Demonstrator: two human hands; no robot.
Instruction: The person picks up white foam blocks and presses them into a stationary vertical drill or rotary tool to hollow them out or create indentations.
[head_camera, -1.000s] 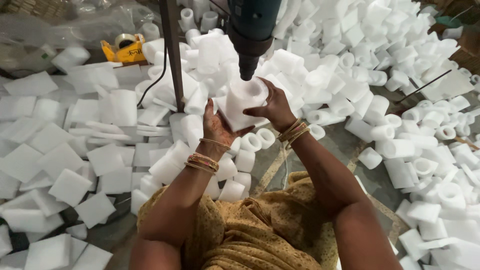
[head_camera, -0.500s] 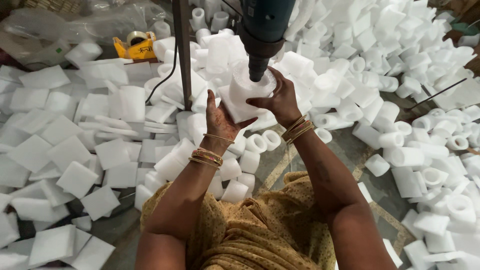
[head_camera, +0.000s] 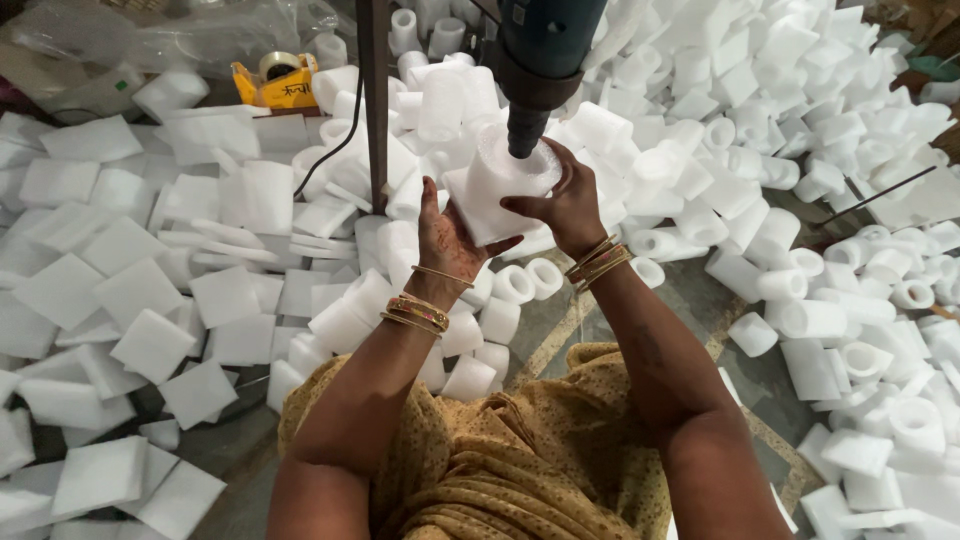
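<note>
A white foam block is held up under the round bit of a dark teal drill head that hangs from above. My left hand supports the block from below and on its left side, palm open against it. My right hand grips the block's right side, fingers curled over its top edge beside the bit. The bit's tip meets the block's top face. Both wrists wear gold bangles.
A metal pole with a black cable stands left of the drill. Flat white foam squares cover the floor on the left. Hollowed foam pieces lie heaped on the right and behind. A yellow tape dispenser sits at the back left.
The block has stayed pressed under the drill bit while both hands shifted slightly on it; my left palm opened flatter under it. The view has drifted a little.
</note>
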